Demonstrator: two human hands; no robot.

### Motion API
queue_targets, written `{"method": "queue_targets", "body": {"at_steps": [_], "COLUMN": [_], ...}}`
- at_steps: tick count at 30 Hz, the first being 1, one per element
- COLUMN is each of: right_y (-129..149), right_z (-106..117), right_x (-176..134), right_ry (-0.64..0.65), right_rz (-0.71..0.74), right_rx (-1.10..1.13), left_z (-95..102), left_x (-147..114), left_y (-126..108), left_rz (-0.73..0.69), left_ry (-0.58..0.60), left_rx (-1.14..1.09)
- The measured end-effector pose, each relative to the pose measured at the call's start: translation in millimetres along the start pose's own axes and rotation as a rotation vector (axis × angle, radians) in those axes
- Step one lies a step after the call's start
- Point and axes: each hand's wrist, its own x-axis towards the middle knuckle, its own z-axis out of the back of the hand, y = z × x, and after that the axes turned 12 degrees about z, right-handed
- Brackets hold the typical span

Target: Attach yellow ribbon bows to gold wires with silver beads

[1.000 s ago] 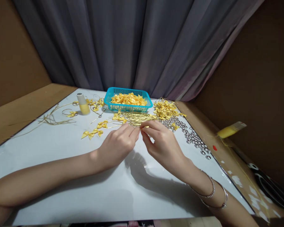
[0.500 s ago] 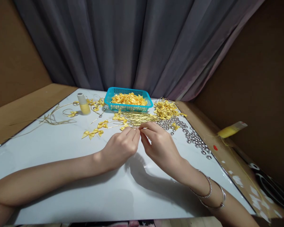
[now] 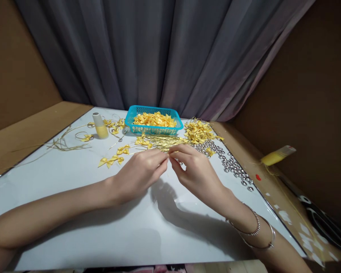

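Note:
My left hand (image 3: 142,168) and my right hand (image 3: 191,165) meet fingertip to fingertip above the white tabletop (image 3: 125,231). Both are closed in a pinch, and whatever lies between the fingertips is too small and covered to make out. Just beyond them lies a bundle of gold cords (image 3: 166,142). Several yellow ribbon bows (image 3: 110,161) are spread to the left of the cords. Many silver beads (image 3: 233,167) are scattered right of my right hand, with a heap of yellow bows on gold cords (image 3: 199,131) behind them.
A blue basket (image 3: 130,110) of yellow bows stands at the back. Left of it are an upright spool of yellow thread (image 3: 100,127) and loose gold cords (image 3: 62,140). Another thread spool (image 3: 278,155) and black scissors (image 3: 326,225) lie on the brown board at right.
My left hand has turned slightly, its fingers now straighter and its knuckles a little farther left. My right hand has shifted slightly, and the fingertips of both hands remain together.

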Motion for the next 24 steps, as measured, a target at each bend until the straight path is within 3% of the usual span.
{"method": "queue_targets", "body": {"at_steps": [8,14,17,24], "right_y": [-3,-5,-4,-8], "right_z": [16,27,31,36], "right_x": [2,5,7,11], "right_ry": [0.062,0.099,0.169,0.248], "right_rz": [-0.036,-0.049,-0.088,-0.137], "right_rx": [0.101,0.182,0.225,0.346], "left_z": [16.4,22.3,25.7,28.5], "left_x": [14,22,24,26], "left_y": [-2,3,3,1], "left_rz": [0.245,0.445,0.498,0.537], "left_ry": [0.185,0.388,0.466,0.522], "left_rx": [-0.278,-0.433,-0.449,-0.485]}}
